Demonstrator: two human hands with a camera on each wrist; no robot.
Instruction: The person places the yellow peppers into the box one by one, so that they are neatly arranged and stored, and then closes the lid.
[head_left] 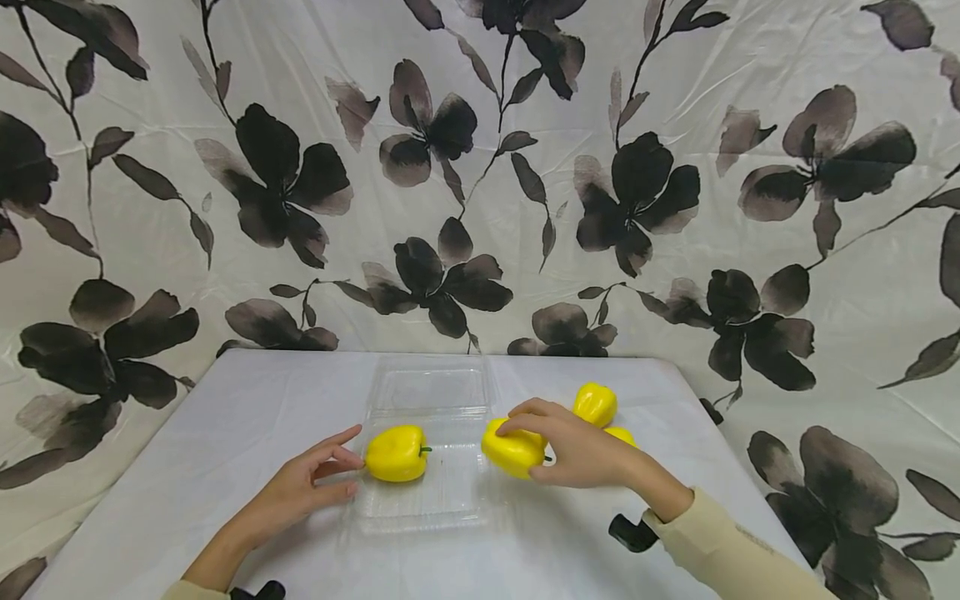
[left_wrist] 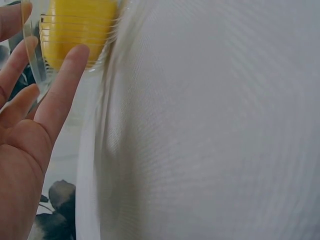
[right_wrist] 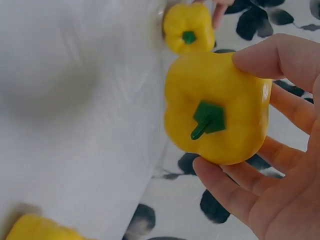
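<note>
A clear plastic clamshell container [head_left: 453, 496] lies opened out on the table, with its lid [head_left: 431, 387] folded back toward the far edge. One yellow bell pepper [head_left: 393, 456] lies on its side in the container's left part, green stem toward the right. My left hand [head_left: 309, 482] is at the container's left side with fingers extended; in the left wrist view a thumb or finger touches the clear wall in front of the pepper. My right hand [head_left: 576, 448] grips a second yellow bell pepper [right_wrist: 220, 110] between thumb and fingers, just right of the container.
Two more yellow bell peppers, one farther back [head_left: 596, 405] and one partly hidden behind my right hand [head_left: 621, 435], rest on the table's right side. A white cloth covers the table [head_left: 247, 400]. Floral fabric [head_left: 435, 275] hangs behind it.
</note>
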